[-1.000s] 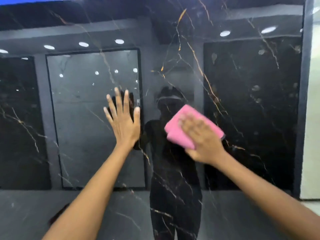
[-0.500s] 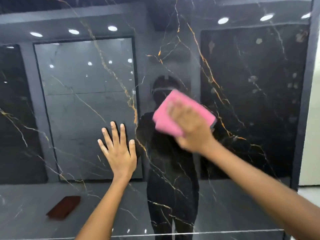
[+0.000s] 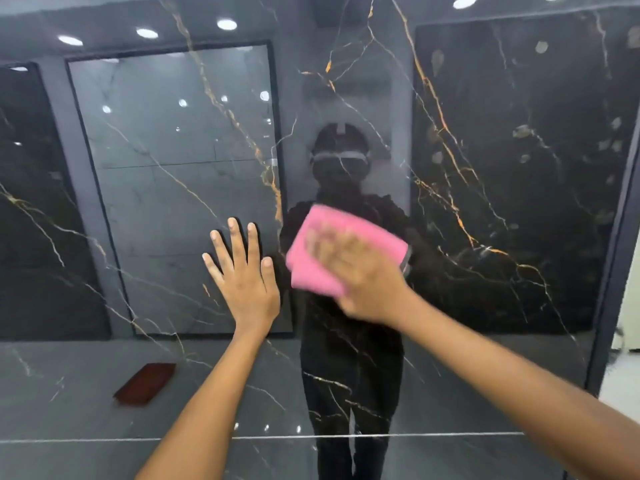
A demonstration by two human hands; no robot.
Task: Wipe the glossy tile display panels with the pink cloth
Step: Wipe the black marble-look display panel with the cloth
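A glossy black tile panel [image 3: 502, 168] with gold and white veins fills the view and mirrors the room and a person. My right hand [image 3: 363, 282] presses a folded pink cloth [image 3: 311, 265] flat against the panel near its middle, fingers spread over the cloth and blurred by motion. Just left of the cloth, my left hand [image 3: 246, 282] rests flat on the panel with straight fingers, holding nothing. A small gap separates the two hands.
A thin horizontal seam [image 3: 415, 436] crosses the panel low down. A dark frame edge [image 3: 616, 271] bounds the panel on the right, with a pale wall [image 3: 628, 306] beyond. A brown flat object [image 3: 145, 382] shows in the reflection at lower left.
The cloth and my right hand have moved down the panel and closer to my left hand. The view has tilted down, showing the seam lower on the panel.
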